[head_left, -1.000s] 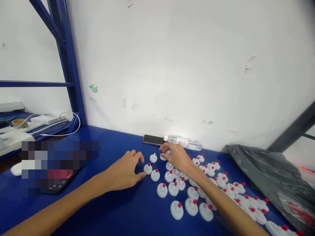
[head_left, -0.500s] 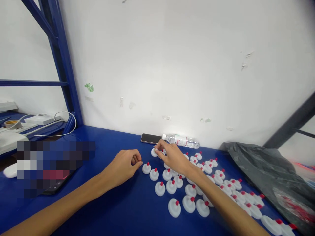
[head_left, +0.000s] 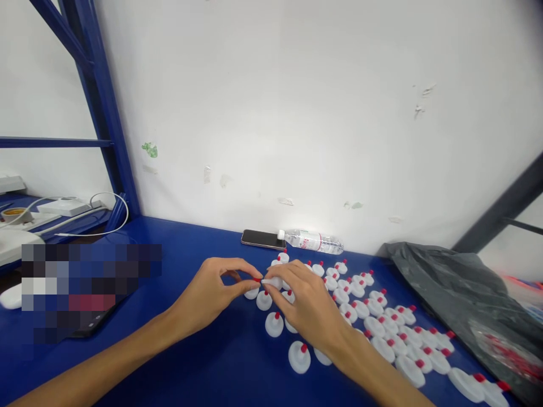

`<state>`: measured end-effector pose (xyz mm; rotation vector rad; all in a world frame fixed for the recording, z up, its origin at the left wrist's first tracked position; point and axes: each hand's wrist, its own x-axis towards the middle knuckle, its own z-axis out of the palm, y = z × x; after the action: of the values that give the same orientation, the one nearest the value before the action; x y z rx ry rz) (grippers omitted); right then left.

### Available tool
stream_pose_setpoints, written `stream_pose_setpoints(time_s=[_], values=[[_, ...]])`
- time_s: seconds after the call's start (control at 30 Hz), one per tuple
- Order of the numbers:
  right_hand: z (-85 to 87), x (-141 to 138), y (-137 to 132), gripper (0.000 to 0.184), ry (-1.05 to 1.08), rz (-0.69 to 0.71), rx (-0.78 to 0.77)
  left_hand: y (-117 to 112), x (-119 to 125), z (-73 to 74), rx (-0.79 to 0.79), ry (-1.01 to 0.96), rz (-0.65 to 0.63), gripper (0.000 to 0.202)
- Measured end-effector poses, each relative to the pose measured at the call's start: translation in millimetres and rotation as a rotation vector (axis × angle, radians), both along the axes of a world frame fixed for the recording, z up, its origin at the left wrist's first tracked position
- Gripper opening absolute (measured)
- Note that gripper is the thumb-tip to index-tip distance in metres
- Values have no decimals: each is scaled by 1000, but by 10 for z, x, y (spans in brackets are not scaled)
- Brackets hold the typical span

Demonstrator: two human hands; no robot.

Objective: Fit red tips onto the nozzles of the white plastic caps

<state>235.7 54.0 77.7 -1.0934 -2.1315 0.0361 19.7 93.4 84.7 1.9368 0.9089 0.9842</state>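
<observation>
My left hand (head_left: 214, 289) pinches a small red cap (head_left: 257, 280) between thumb and fingertips. In my right hand (head_left: 311, 302) is a white round nozzle lid (head_left: 275, 282), its narrow spout pointing left at the red cap. The fingertips of both hands meet there, and I cannot tell whether the cap sits on the spout. Just below them, white nozzle lids with red caps (head_left: 274, 324) stand on the blue table (head_left: 203, 356). Several more capped lids (head_left: 384, 349) spread to the right, some hidden behind my right hand and forearm.
Against the wall lie a phone (head_left: 263, 238) and a clear plastic bottle (head_left: 314, 241). A dark grey plastic bag (head_left: 436, 277) and a clear bag of red caps (head_left: 509, 353) are at the right. A blue metal frame (head_left: 110, 113) rises on the left, near a white cable (head_left: 127, 210).
My right hand has moved down and toward my left hand, bringing a white nozzle lid from the back of the group. My left hand has shifted slightly right, its red cap now visible.
</observation>
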Motion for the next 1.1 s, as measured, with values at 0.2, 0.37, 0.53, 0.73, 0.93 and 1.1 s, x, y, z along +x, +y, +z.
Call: stream_pose_setpoints(time_s=[0.2,0.37,0.53,0.73,0.93,1.1], values=[[-72,-22,-13,10,23,49,102,-32,20,-62,10,-60,-37,9],[-90,0,7,12,56,50,170,-34,23,-43,-39,-139,-109,11],[-29,-11,-11,16,78,93,291,-42,26,-5,-176,-251,-164,36],[56,-85,-131,18,97,172,336,-99,-6,74,-554,-293,-446,55],[16,-121,-152,19,93,195,347,-108,18,34,-521,-270,-468,35],[12,-117,-123,14,47,230,319,-98,36,21,-489,-236,-427,36]])
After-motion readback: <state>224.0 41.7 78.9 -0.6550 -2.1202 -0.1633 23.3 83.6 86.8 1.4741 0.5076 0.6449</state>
